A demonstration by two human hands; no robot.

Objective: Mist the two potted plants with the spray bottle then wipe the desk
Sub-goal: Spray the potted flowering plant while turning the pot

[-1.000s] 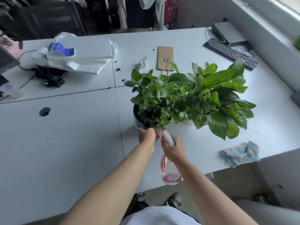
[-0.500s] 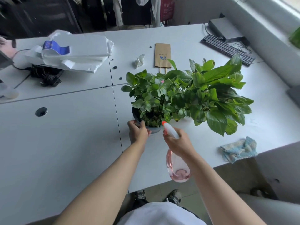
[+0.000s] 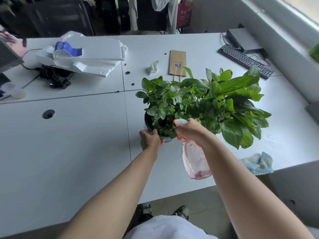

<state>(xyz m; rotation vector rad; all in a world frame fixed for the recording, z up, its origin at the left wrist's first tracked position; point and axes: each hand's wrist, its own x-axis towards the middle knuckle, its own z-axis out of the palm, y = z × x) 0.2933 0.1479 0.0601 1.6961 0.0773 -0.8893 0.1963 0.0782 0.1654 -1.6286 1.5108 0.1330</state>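
Two potted plants stand side by side on the white desk (image 3: 69,152). The small-leaved plant (image 3: 164,100) grows in a dark pot (image 3: 148,122); my left hand (image 3: 149,139) grips that pot's near rim. To its right spreads the large-leaved plant (image 3: 233,104), its pot hidden by foliage. My right hand (image 3: 189,130) grips the head of a pink translucent spray bottle (image 3: 196,161), whose white nozzle (image 3: 180,121) points into the small-leaved plant. A blue and white cloth (image 3: 258,163) lies crumpled at the desk's near right edge.
White foam blocks (image 3: 89,56) and a black cable bundle (image 3: 55,78) sit at the back left. A brown paper bag (image 3: 177,63), a crumpled tissue (image 3: 152,67) and a black keyboard (image 3: 245,60) lie behind the plants. The desk edge runs just below the bottle.
My left hand moved left from the foliage to the pot's rim and now holds it. My right hand lifted the spray bottle closer, bringing the nozzle over the pot.
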